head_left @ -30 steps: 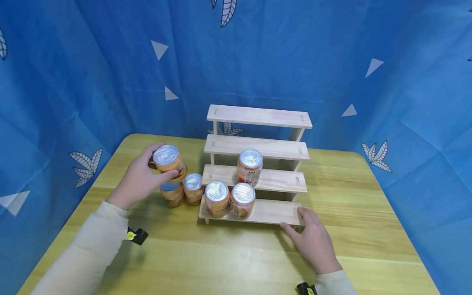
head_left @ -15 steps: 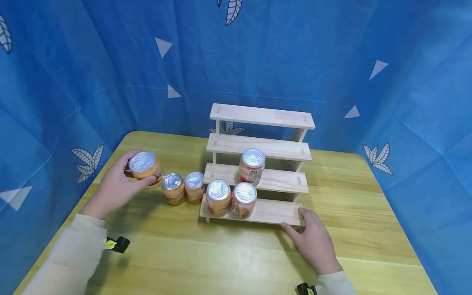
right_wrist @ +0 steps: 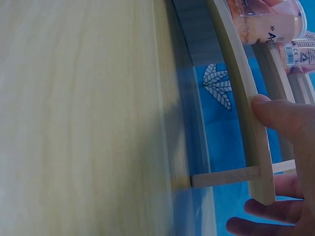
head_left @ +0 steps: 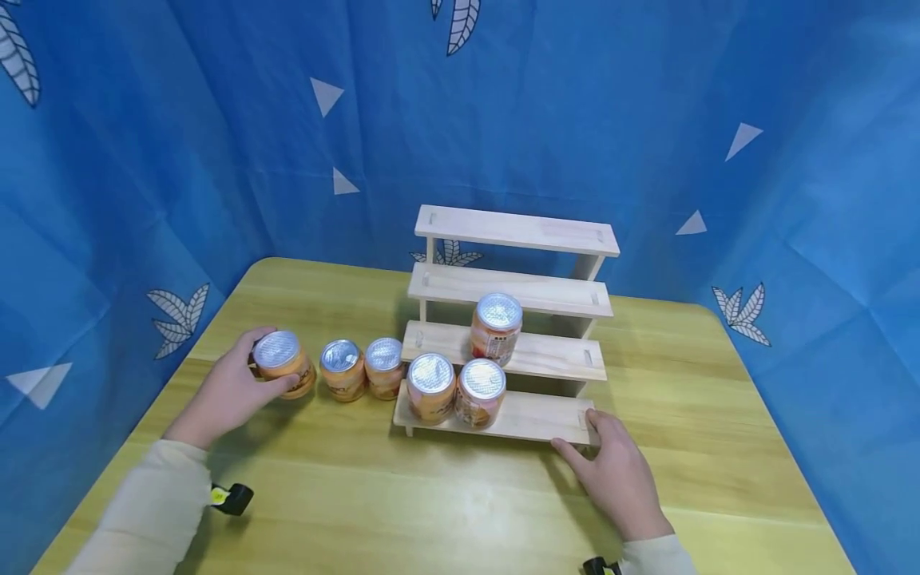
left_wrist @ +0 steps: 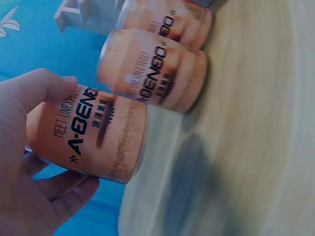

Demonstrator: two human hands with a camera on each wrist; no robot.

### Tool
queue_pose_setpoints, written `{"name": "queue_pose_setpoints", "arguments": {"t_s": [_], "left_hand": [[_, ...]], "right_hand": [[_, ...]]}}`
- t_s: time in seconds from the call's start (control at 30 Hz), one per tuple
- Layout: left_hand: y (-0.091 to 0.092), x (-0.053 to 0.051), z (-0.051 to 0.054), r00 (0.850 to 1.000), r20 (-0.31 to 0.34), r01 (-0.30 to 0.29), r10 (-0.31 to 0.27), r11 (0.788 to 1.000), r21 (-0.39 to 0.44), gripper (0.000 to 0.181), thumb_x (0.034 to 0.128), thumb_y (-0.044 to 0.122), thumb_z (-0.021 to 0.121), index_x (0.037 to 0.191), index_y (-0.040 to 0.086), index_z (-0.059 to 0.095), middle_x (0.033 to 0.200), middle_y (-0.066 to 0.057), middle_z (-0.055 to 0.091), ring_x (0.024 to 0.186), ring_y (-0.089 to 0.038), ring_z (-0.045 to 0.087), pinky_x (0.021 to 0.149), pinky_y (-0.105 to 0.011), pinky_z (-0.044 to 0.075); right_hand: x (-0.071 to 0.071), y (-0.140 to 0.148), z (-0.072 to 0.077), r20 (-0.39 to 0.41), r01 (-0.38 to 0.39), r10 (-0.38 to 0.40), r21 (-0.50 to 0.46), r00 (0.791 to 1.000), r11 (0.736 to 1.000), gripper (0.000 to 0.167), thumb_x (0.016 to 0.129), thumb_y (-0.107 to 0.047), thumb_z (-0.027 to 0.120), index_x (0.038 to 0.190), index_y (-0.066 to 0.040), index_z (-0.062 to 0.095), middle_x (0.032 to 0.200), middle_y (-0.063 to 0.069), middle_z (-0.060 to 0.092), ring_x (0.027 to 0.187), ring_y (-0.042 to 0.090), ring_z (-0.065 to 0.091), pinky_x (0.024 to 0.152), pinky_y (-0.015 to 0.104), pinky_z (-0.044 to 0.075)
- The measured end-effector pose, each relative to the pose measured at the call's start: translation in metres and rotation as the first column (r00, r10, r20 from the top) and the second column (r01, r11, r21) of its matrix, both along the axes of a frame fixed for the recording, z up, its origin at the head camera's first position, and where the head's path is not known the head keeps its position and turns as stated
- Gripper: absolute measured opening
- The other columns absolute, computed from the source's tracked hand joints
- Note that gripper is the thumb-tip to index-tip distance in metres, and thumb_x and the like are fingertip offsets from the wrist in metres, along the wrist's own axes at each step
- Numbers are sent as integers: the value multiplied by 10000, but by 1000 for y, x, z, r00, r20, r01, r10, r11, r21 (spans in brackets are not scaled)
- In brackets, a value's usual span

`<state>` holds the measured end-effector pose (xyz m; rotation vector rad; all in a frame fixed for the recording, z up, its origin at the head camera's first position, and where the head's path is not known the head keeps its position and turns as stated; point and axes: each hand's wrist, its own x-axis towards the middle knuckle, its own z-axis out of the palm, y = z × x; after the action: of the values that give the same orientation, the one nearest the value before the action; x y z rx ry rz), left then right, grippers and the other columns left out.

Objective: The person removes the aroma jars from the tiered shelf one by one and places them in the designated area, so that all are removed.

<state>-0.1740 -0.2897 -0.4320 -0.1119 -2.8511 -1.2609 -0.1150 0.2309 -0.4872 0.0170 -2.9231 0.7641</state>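
My left hand [head_left: 226, 393] grips an orange can [head_left: 291, 374] with a silver lid, at the left of the table; in the left wrist view the thumb and fingers curl round this can [left_wrist: 88, 132]. Whether its base touches the table, I cannot tell. Just right of it stand two similar cans, one [head_left: 345, 379] beside the other [head_left: 384, 375]. My right hand [head_left: 618, 479] holds the right end of the lowest step of a wooden rack [head_left: 539, 417]. In the right wrist view its thumb presses on the board [right_wrist: 263, 147], with the fingers around the far side.
Two cans stand on the lowest step, one [head_left: 431, 395] left of the other [head_left: 480, 399]. Another can [head_left: 496, 331] is on the second step from the bottom. Blue patterned cloth [head_left: 589, 104] hangs behind and at the sides of the wooden table [head_left: 431, 511].
My left hand has carried its can left from above the two table cans, then lowered it beside them. The right hand has kept its hold on the rack. The head view has shifted slightly.
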Motion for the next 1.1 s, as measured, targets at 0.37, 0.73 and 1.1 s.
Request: {"name": "queue_pose_setpoints", "arguments": {"t_s": [0.37, 0.73, 1.1], "left_hand": [[4, -8, -19, 999, 25, 35, -35, 999, 9, 911, 903, 353, 770, 1533, -42, 243, 1387, -299, 468, 1236, -432, 521, 971, -564, 484], [5, -10, -26, 999, 27, 44, -44, 999, 11, 886, 905, 295, 773, 1530, -51, 248, 1401, -309, 457, 1249, -444, 511, 990, -580, 471], [4, -12, -37, 997, 47, 54, -55, 998, 22, 868, 900, 261, 780, 1531, -33, 261, 1408, -287, 465, 1258, -429, 507, 1001, -580, 460]], "right_hand": [[3, -2, -2, 0, 14, -14, -2, 1000, 1000, 943, 886, -689, 619, 1404, 89, 499, 1420, 285, 507, 1295, 482, 489, 1036, 618, 419], [1, -1, -2, 5, 18, -18, 0, 1000, 1000, 958, 885, -697, 611, 1415, 91, 486, 1426, 285, 500, 1305, 480, 479, 1046, 613, 411], [1, -2, -5, -16, 17, -17, -14, 1000, 1000, 935, 890, -671, 629, 1414, 91, 484, 1414, 280, 505, 1295, 486, 481, 1040, 624, 411]]}}
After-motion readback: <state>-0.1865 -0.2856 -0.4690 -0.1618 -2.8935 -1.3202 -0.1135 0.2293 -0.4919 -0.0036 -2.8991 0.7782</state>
